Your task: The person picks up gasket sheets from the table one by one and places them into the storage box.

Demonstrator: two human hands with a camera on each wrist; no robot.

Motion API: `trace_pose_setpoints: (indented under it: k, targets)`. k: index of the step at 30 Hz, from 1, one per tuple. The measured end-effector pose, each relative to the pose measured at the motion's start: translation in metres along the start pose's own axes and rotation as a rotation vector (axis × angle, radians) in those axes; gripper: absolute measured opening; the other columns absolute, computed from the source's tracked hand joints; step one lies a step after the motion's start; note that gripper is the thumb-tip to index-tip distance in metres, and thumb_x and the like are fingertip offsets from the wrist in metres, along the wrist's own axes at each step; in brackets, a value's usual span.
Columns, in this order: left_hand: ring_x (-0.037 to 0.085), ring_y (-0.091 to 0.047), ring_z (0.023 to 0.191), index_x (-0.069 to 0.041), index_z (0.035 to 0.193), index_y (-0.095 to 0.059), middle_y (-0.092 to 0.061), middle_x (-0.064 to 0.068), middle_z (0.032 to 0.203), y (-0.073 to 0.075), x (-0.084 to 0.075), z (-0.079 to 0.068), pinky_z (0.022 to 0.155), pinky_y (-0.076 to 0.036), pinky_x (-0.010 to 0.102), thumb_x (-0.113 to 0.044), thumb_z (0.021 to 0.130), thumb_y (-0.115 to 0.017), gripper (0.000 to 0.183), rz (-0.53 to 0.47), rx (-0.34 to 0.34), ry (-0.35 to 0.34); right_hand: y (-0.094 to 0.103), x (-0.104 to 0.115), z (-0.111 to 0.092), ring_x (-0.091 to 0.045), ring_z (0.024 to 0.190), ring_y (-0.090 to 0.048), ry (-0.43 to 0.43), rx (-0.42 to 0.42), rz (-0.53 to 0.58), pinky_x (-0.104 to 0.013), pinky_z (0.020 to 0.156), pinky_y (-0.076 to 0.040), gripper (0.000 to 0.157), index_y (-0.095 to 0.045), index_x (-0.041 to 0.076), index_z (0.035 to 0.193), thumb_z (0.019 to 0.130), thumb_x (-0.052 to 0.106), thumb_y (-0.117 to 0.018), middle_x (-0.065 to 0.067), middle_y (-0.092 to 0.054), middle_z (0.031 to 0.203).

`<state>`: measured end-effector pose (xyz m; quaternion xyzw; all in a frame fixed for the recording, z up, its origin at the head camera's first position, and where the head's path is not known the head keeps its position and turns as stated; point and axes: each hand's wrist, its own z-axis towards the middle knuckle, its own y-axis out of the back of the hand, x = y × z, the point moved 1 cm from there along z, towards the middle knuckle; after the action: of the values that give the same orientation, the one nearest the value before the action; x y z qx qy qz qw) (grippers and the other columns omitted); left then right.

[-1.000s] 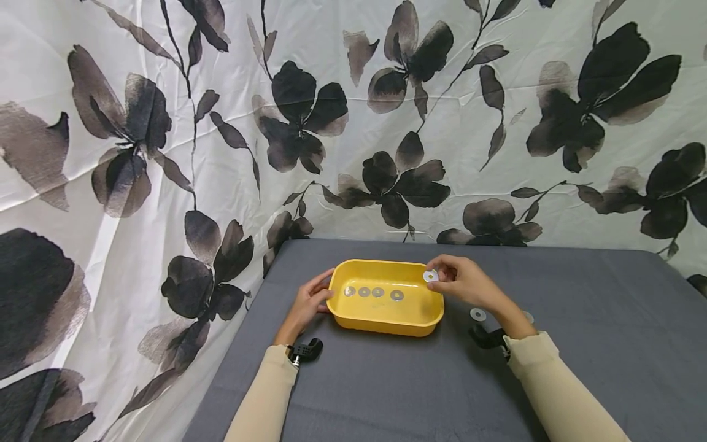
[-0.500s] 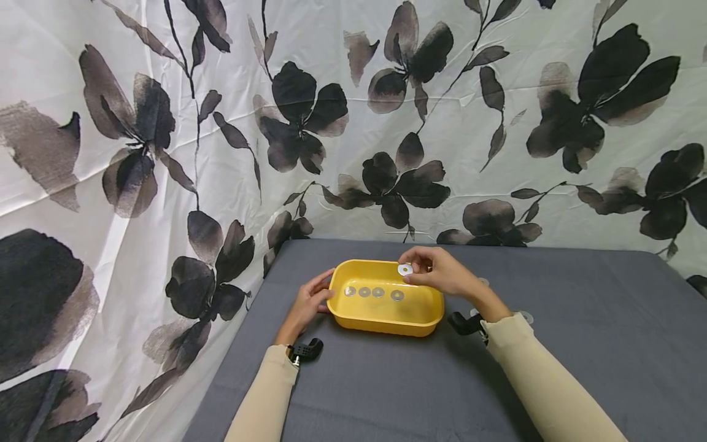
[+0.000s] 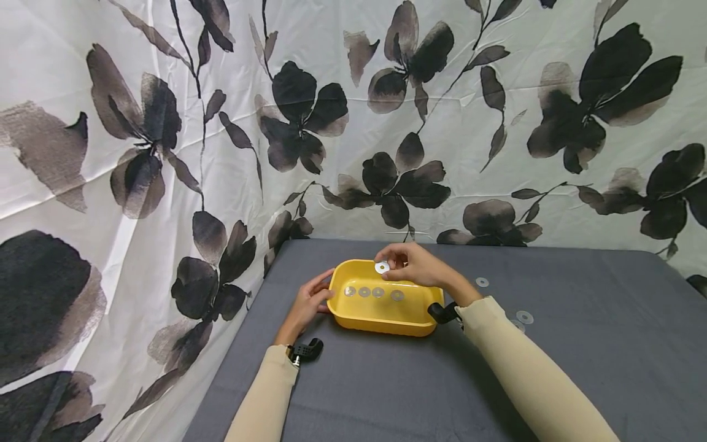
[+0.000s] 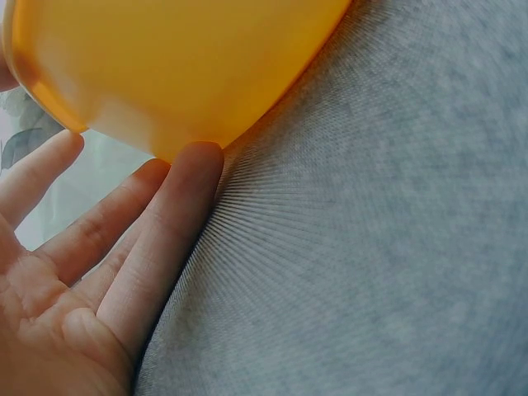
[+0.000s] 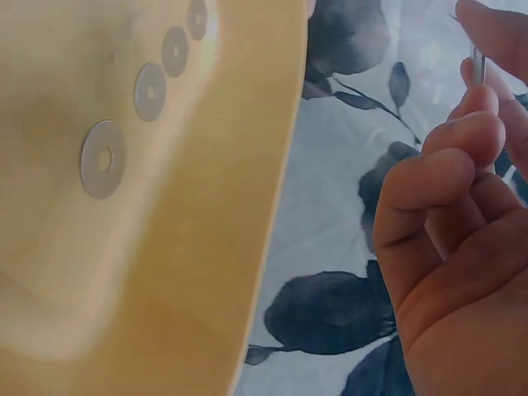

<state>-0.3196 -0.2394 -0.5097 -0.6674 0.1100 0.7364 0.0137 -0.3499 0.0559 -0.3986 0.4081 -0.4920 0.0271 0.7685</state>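
Observation:
My right hand [image 3: 415, 264] pinches a flat metal washer [image 3: 382, 267] between thumb and fingertips, over the far side of a yellow rectangular tray [image 3: 386, 329]. In the right wrist view this washer [image 5: 478, 64] shows edge-on, above the height of the tray's rim. A row of several washers [image 3: 397, 295] lies on the tray floor, one set a little apart on the right. My left hand [image 3: 301, 310] rests at the tray's left end; in the left wrist view its straight, spread fingers [image 4: 157, 247] touch the outer wall.
Loose washers lie on the grey cloth right of the tray: one washer [image 3: 482, 282] farther back, another washer [image 3: 525, 317] beside a partly hidden one near the right sleeve. A floral curtain [image 3: 353, 123] hangs behind and left of the table [image 3: 386, 393]. Each wrist carries a black camera.
My right hand has moved left over the tray with the pinched washer, from the right rim toward the middle of the far side. The left hand and tray have stayed put.

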Motion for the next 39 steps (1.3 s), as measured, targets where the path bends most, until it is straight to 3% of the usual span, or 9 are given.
trace_pose_setpoints:
  k: [3, 7, 11, 16, 24, 33, 39]
  targets:
    - [0.044, -0.059, 0.109, -0.023, 0.145, -0.044, -0.056, 0.025, 0.132, 0.0, 0.0, 0.001, 0.069, -0.06, 0.035, -0.015, 0.094, -0.058, 0.053, -0.011, 0.009, 0.001, -0.003, -0.003, 0.007, -0.018, 0.07, -0.048, -0.018, 0.023, 0.003, -0.023, 0.061, -0.043, 0.03, -0.067, 0.015, 0.113, 0.084, 0.02, -0.074, -0.006, -0.055, 0.082]
    - [0.037, -0.064, 0.104, -0.024, 0.144, -0.046, -0.058, 0.023, 0.13, -0.001, 0.0, 0.001, 0.068, -0.06, 0.035, -0.013, 0.093, -0.058, 0.053, -0.014, 0.0, -0.002, -0.006, -0.006, 0.014, -0.018, 0.07, -0.048, -0.025, 0.044, 0.015, -0.025, 0.062, -0.043, 0.034, -0.066, 0.009, 0.116, 0.084, 0.017, -0.074, -0.005, -0.056, 0.081]
    - [0.027, -0.066, 0.098, -0.029, 0.14, -0.05, -0.062, 0.017, 0.125, -0.001, 0.001, 0.001, 0.067, -0.06, 0.036, -0.014, 0.091, -0.059, 0.052, -0.001, -0.021, -0.004, -0.009, -0.009, 0.02, -0.019, 0.07, -0.049, -0.02, 0.062, 0.016, -0.024, 0.062, -0.043, 0.032, -0.067, 0.01, 0.114, 0.084, 0.016, -0.074, -0.006, -0.056, 0.081]
    - [0.023, -0.066, 0.095, -0.031, 0.139, -0.052, -0.064, 0.014, 0.121, -0.001, 0.001, 0.001, 0.067, -0.06, 0.037, -0.015, 0.089, -0.06, 0.052, 0.005, -0.03, -0.002, -0.014, -0.014, 0.027, -0.019, 0.07, -0.048, -0.024, 0.088, 0.018, -0.023, 0.062, -0.042, 0.033, -0.067, 0.009, 0.115, 0.083, 0.017, -0.075, -0.007, -0.056, 0.081]
    - [0.027, -0.066, 0.097, -0.031, 0.139, -0.052, -0.064, 0.015, 0.121, -0.001, 0.001, 0.002, 0.068, -0.06, 0.037, -0.017, 0.089, -0.06, 0.052, 0.007, -0.025, 0.0, -0.022, -0.02, 0.036, -0.019, 0.069, -0.048, -0.038, 0.137, 0.041, -0.024, 0.062, -0.042, 0.035, -0.066, 0.007, 0.116, 0.083, 0.014, -0.074, -0.007, -0.056, 0.081]
    - [0.043, -0.059, 0.111, -0.026, 0.144, -0.046, -0.058, 0.023, 0.13, 0.001, -0.003, 0.001, 0.072, -0.06, 0.036, -0.014, 0.093, -0.058, 0.053, -0.005, 0.026, 0.018, -0.034, -0.019, 0.047, -0.017, 0.068, -0.049, -0.043, 0.196, 0.016, -0.025, 0.062, -0.042, 0.03, -0.068, 0.012, 0.113, 0.083, 0.014, -0.074, -0.005, -0.058, 0.079]
    - [0.039, -0.061, 0.111, -0.026, 0.142, -0.048, -0.06, 0.019, 0.129, 0.0, -0.002, 0.002, 0.07, -0.06, 0.037, -0.011, 0.092, -0.057, 0.053, -0.024, 0.011, 0.025, -0.041, -0.019, 0.052, -0.019, 0.07, -0.051, -0.026, 0.234, -0.017, -0.027, 0.065, -0.043, 0.031, -0.068, 0.01, 0.114, 0.083, 0.015, -0.074, -0.008, -0.06, 0.081]
